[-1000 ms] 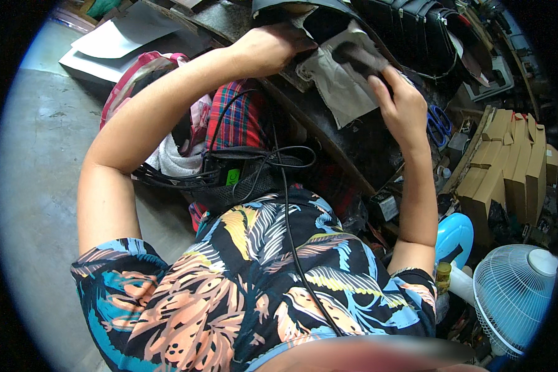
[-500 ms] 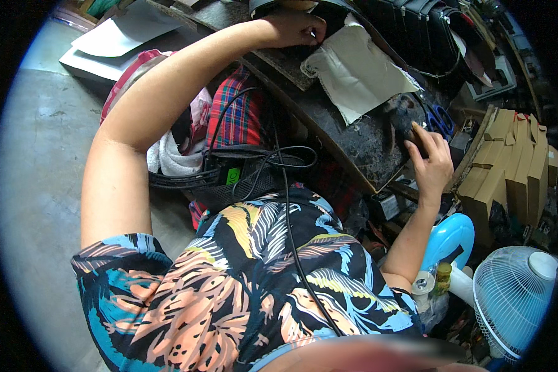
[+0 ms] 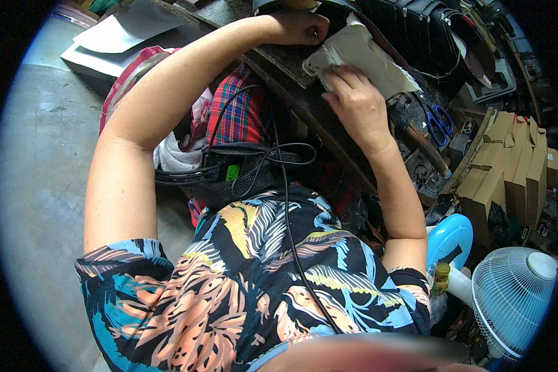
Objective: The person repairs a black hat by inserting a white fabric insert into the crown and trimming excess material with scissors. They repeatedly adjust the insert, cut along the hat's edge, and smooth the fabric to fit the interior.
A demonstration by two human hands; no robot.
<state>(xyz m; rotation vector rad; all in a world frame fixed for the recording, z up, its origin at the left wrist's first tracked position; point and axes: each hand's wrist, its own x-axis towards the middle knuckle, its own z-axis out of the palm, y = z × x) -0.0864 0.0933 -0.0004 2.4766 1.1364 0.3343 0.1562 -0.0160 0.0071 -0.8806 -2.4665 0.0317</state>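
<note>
At the top, my left hand [image 3: 301, 28] has its fingers curled closed beside a dark curved piece with a pale rim. Whatever it grips is hidden by the fingers. My right hand [image 3: 358, 102] is on an off-white piece of cloth [image 3: 387, 71] with frayed edges. Its bent fingers lie over the cloth, and the thumb is at the near left edge, closed on it as far as I can see. The hand covers the near corner. To the right, a tool with a wooden handle [image 3: 429, 150] rests on the dark worktop.
Blue-handled scissors [image 3: 439, 124] lie right of the cloth. Black bags or leather pieces [image 3: 425, 34] crowd the back. Folded cardboard boxes [image 3: 493, 173] and a fan [image 3: 516, 301] stand at the right. A black cable [image 3: 289, 229] runs across my front. White sheets [image 3: 127, 31] lie far left.
My right hand has left the dark tool at the right and moved left onto the cloth. The wooden handle now shows. My left hand has hardly moved.
</note>
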